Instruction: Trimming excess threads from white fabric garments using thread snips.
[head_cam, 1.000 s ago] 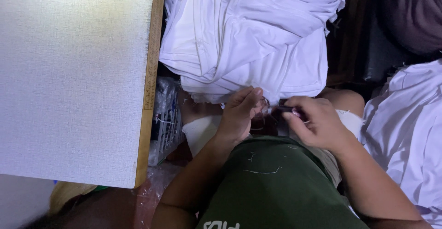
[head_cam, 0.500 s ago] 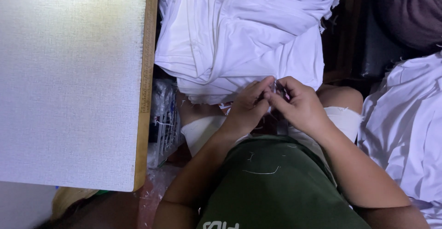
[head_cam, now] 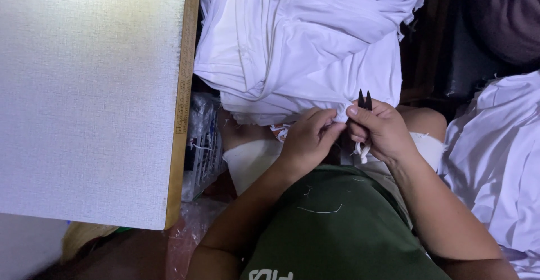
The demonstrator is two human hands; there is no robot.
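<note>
My right hand (head_cam: 379, 131) is closed around a pair of small black thread snips (head_cam: 364, 99), whose two pointed blades stick up above my thumb. My left hand (head_cam: 306, 136) pinches the lower edge of a white garment from the big pile of white cloth (head_cam: 304, 38) lying over my lap. The two hands touch at the fingertips, right at the cloth's hem. A scrap of white fabric hangs under my right palm.
A white table top (head_cam: 84, 94) with a wooden edge and ruler strip fills the left. Another heap of white cloth (head_cam: 495, 162) lies at the right. A plastic-wrapped bundle (head_cam: 202, 145) sits beside the table. Dark seating shows at the upper right.
Both hands have risen slightly toward the cloth's edge and come together. The snips, earlier low and hidden between the fingers, now point upward above my right thumb.
</note>
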